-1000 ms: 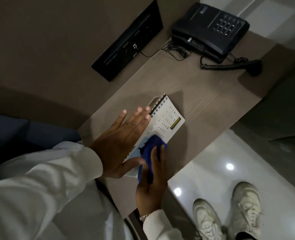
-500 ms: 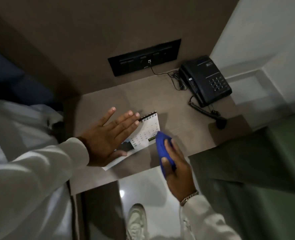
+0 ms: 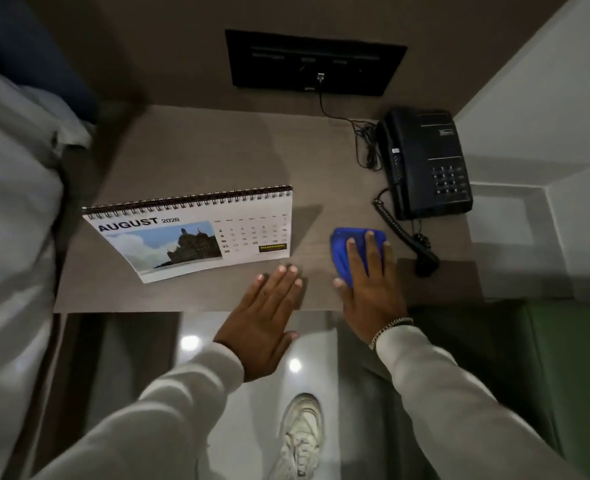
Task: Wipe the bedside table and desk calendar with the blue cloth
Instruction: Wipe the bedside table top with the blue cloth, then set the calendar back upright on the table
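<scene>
The spiral-bound desk calendar [image 3: 196, 233] stands on the left half of the brown bedside table [image 3: 189, 147], showing an August page with a building photo. The blue cloth [image 3: 343, 249] lies on the tabletop to its right, pressed flat under my right hand [image 3: 369, 282], whose fingers are spread over it. My left hand [image 3: 269, 320] hovers flat and empty over the table's front edge, just below the calendar's right corner, touching neither calendar nor cloth.
A black telephone [image 3: 425, 164] with its coiled cord [image 3: 395, 226] sits at the table's right rear. A black socket panel [image 3: 314, 62] is on the wall behind. White bedding [image 3: 13, 209] lies to the left. My shoe [image 3: 300, 434] is on the glossy floor below.
My left hand has come off the calendar, which now stands free. My right hand has carried the cloth right, off the calendar and down flat onto the tabletop near the phone cord.
</scene>
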Demonstrator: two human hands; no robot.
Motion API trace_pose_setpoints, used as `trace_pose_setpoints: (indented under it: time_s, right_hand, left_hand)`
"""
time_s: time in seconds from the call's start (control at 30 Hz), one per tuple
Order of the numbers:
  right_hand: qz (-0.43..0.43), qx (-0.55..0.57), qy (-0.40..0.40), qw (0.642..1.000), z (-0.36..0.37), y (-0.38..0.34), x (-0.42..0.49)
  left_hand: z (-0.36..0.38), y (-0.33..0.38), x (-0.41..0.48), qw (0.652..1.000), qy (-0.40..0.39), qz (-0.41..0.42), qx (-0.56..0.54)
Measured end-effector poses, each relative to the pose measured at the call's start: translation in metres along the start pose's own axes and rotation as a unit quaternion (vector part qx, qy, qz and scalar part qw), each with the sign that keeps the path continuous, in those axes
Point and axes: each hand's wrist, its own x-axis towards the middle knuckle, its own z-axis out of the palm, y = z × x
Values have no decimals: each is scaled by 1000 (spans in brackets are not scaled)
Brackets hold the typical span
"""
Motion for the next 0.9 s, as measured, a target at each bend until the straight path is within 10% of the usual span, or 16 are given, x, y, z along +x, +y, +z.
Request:
trace_pose_setpoints:
  time_s: [0.33, 0.57, 0.73, 0.9]
  right_hand:
    - [27, -46, -44, 998, 4, -4, 6]
    - [87, 11, -97, 991, -34, -26, 5]
    - [89, 347, 72, 931, -79, -81, 4]
    - [81, 542, 53, 834, -100, -126, 22]
  left_hand:
    - [14, 9, 5, 997, 2, -71, 11]
    - [-54, 1, -54, 960, 123, -158, -197]
    - [-99, -16, -93, 837, 313, -336, -297]
    - [-130, -51, -87, 718, 422, -419, -361]
